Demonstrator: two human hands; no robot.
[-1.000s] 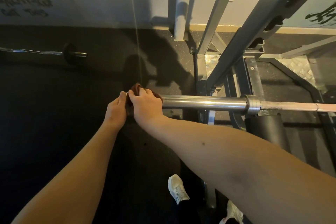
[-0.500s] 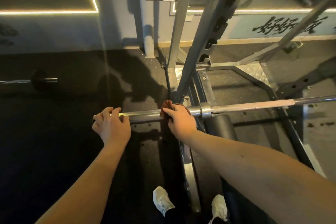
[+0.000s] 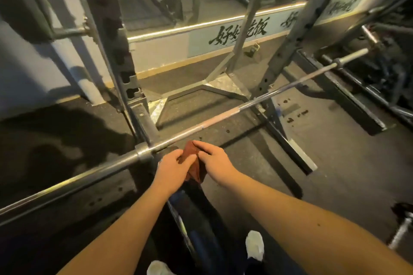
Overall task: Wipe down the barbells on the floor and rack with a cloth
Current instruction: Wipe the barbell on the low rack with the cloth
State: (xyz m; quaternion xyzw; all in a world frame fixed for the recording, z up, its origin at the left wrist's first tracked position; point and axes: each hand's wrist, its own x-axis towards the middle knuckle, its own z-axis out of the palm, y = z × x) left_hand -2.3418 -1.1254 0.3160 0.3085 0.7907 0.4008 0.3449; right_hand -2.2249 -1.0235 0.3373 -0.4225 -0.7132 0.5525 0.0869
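Both hands come off the barbell (image 3: 73, 182) | left hand (image 3: 171, 169), right hand (image 3: 215, 163): each grip pinches the cloth (image 3: 190, 153) | advice: refold to a clean face, then wrap the shaft fully

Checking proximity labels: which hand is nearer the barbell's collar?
Left. The left hand is just beside the collar, on the near side of the barbell; the right hand lies farther along, beyond the cloth.

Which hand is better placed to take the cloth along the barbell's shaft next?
Probably the right hand: it pinches the top edge of the cloth nearest the barbell, on the side where the shaft runs off. The left hand grips lower, by the collar.
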